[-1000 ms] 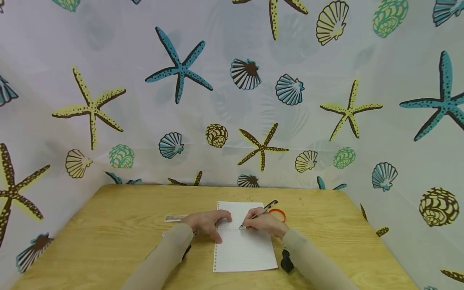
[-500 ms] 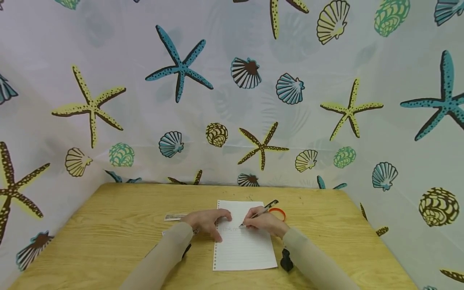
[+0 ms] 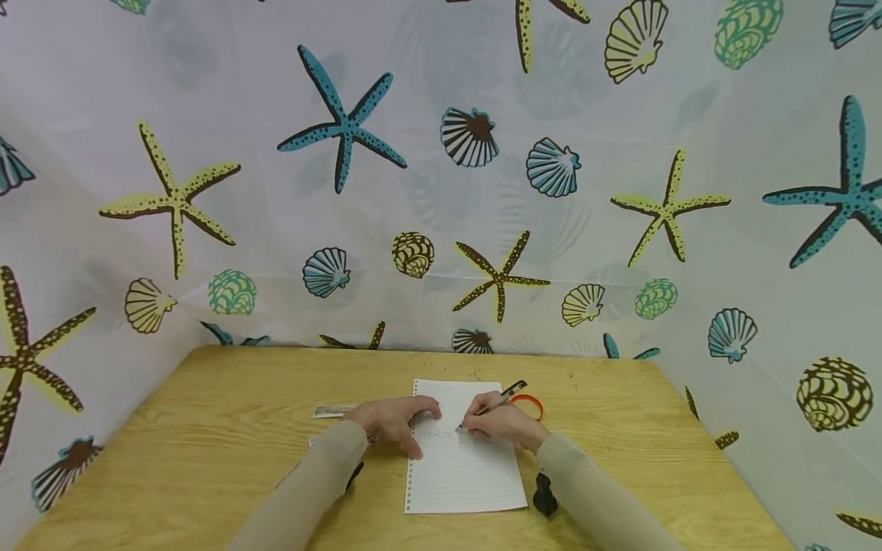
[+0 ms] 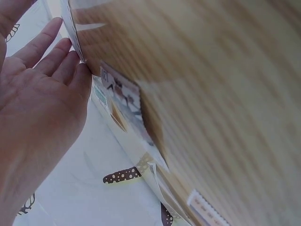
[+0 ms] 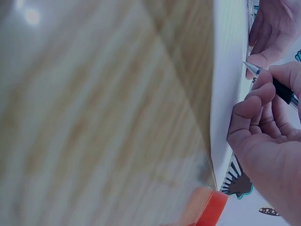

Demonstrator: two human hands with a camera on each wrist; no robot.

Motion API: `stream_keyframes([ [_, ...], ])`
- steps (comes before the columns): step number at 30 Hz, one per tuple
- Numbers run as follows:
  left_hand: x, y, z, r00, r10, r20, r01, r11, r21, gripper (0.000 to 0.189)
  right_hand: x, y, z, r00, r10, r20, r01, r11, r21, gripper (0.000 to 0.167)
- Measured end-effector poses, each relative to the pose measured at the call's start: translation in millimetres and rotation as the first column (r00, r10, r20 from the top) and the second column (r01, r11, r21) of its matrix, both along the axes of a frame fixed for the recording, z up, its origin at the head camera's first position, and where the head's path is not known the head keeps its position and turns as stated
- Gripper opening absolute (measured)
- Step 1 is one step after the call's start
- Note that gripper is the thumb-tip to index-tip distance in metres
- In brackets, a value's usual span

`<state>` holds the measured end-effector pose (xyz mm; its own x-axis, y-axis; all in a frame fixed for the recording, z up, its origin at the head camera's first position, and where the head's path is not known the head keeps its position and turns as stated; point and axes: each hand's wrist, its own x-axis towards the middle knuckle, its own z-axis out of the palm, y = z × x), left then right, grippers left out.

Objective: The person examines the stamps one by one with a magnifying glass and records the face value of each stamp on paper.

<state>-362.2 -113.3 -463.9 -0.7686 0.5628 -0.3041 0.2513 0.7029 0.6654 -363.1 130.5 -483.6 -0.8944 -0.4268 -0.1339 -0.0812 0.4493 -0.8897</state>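
Note:
A sheet of lined, hole-punched paper point(image 3: 468, 482) lies on the wooden table, with a faint line of handwriting point(image 3: 437, 435) in its upper part. My left hand point(image 3: 391, 422) rests on the paper's left edge, fingers spread and relaxed. In the right wrist view my right hand point(image 5: 268, 127) pinches a black-gripped pen point(image 5: 282, 89) between thumb and fingers, its tip at the paper. Seen from the head, the pen point(image 3: 513, 389) slants up to the right out of my right hand point(image 3: 506, 422), which lies on the sheet.
An orange-red ring point(image 3: 529, 407) lies just right of the paper, behind my right hand. Small printed slips with scalloped edges, such as this slip point(image 4: 124, 99), lie left of the paper, partly hidden by my left arm. A shell-and-starfish cloth point(image 3: 427, 191) surrounds the wooden table point(image 3: 241, 405).
The pen's tip has shifted very slightly along the written line, and the handwriting shows a little more clearly. My left hand stays put on the sheet.

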Motion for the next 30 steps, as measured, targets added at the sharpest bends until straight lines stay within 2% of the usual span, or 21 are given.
stream_keyframes([
  [9, 0.8, -0.4, 1.0, 1.000, -0.015, -0.009, 0.015, 1.000, -0.012, 0.062, -1.2, -0.5, -0.4, 0.999, 0.049, -0.013, -0.048, 0.999, 0.015, 0.009],
  [16, 0.7, -0.2, 0.3, 1.000, -0.009, -0.001, 0.009, 1.000, -0.004, 0.062, -2.1, -1.0, -2.3, 1.000, -0.004, -0.004, 0.004, 1.000, 0.016, 0.009],
  [30, -2.9, 0.7, -1.3, 1.000, -0.003, 0.001, 0.003, 1.000, 0.001, 0.061, 2.3, -1.8, 1.0, 1.000, -0.020, -0.008, 0.020, 1.000, 0.007, 0.009],
])
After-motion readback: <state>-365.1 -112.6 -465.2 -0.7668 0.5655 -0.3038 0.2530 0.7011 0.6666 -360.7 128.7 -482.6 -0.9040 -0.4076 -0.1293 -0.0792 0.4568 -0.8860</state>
